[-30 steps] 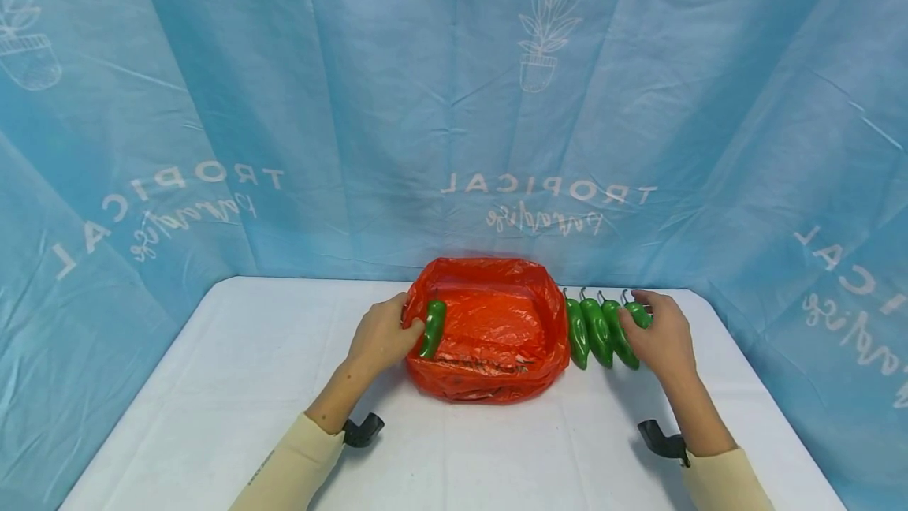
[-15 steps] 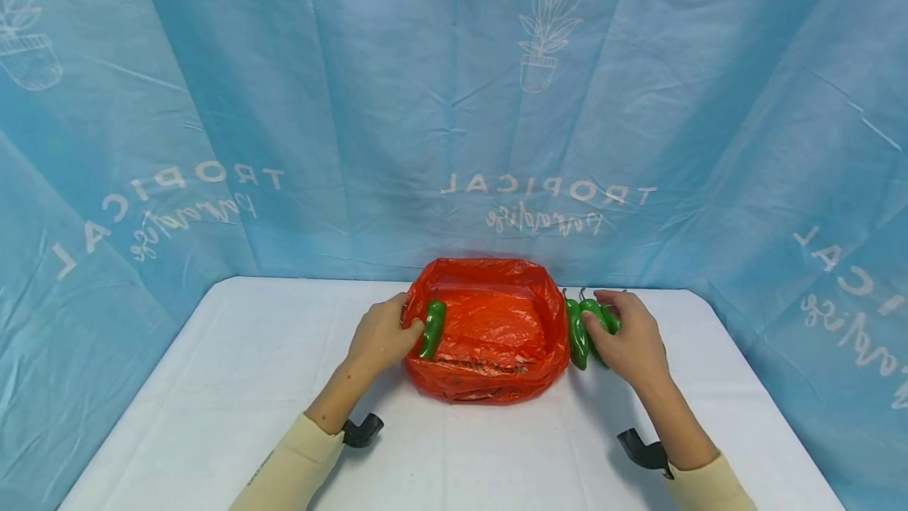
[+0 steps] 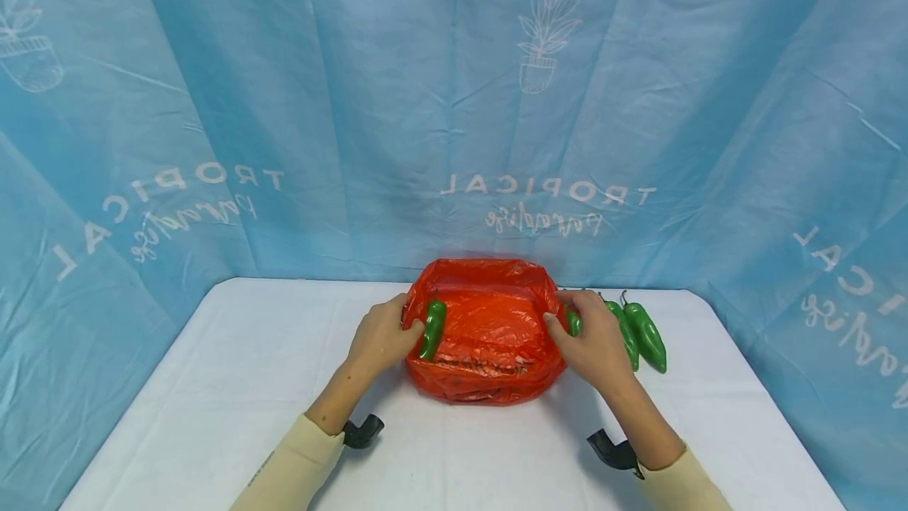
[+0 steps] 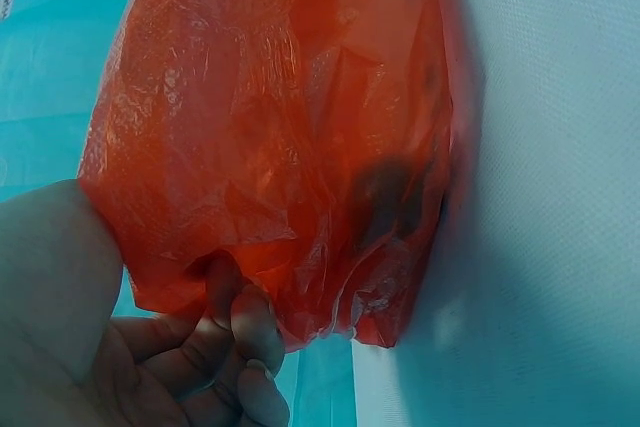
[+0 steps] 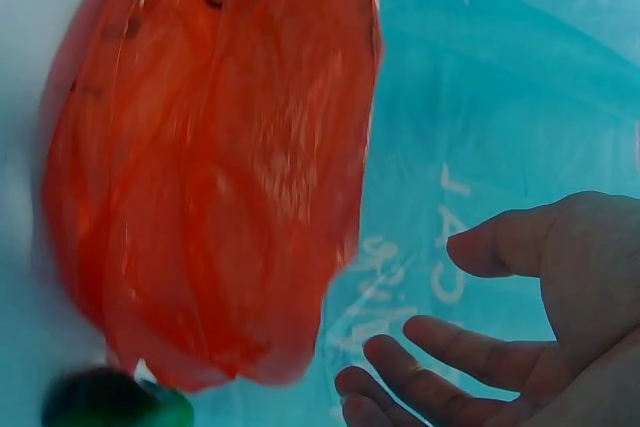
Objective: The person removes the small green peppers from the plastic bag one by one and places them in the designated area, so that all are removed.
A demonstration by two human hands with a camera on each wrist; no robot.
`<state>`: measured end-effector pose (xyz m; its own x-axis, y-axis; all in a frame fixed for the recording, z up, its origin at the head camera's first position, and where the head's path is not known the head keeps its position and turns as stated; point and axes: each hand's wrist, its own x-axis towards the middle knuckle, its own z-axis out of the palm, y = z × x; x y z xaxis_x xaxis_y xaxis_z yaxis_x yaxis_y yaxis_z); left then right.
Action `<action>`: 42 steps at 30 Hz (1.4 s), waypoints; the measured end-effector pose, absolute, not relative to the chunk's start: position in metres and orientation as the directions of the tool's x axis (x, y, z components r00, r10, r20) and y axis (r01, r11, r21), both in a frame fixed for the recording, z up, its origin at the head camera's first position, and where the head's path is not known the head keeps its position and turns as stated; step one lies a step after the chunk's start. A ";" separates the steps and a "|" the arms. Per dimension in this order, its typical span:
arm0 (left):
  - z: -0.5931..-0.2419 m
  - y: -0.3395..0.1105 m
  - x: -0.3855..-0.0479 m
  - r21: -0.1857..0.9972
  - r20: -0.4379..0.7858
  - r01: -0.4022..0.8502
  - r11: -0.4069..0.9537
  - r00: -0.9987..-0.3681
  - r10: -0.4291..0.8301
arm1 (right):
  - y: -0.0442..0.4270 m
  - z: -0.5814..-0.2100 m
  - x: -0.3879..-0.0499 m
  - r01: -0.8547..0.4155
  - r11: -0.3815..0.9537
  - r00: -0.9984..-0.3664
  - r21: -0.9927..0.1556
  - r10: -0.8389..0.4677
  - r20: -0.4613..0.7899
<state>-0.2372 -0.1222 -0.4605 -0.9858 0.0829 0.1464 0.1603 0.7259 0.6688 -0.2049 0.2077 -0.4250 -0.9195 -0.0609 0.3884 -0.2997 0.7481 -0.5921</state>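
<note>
A red plastic bag (image 3: 493,326) stands with its mouth spread wide in the middle of the table. My left hand (image 3: 381,336) pinches the bag's left rim; in the left wrist view its curled fingertips (image 4: 255,327) hold the film. Inside, by that rim, lies a green chili pepper (image 3: 433,330). My right hand (image 3: 592,341) is beside the bag's right rim, thumb and fingers apart. In the right wrist view, this hand (image 5: 530,317) holds nothing and a gap separates it from the bag. It partly hides the row of green peppers (image 3: 645,335) on the table.
A white cloth covers the table (image 3: 234,385). Behind and at both sides hangs a blue curtain (image 3: 397,140) with printed letters. Close below the bag in the right wrist view is a blurred dark green pepper (image 5: 115,402).
My right hand has moved left across the row of peppers to the bag's right rim, uncovering the rightmost pepper. My left hand, the bag and the pepper inside have stayed put.
</note>
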 end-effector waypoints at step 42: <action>-0.460 -0.120 -0.235 0.657 0.170 0.190 0.730 -0.980 0.101 | 0.106 -0.447 -0.226 -0.288 0.668 -0.958 -0.686 -0.194 0.213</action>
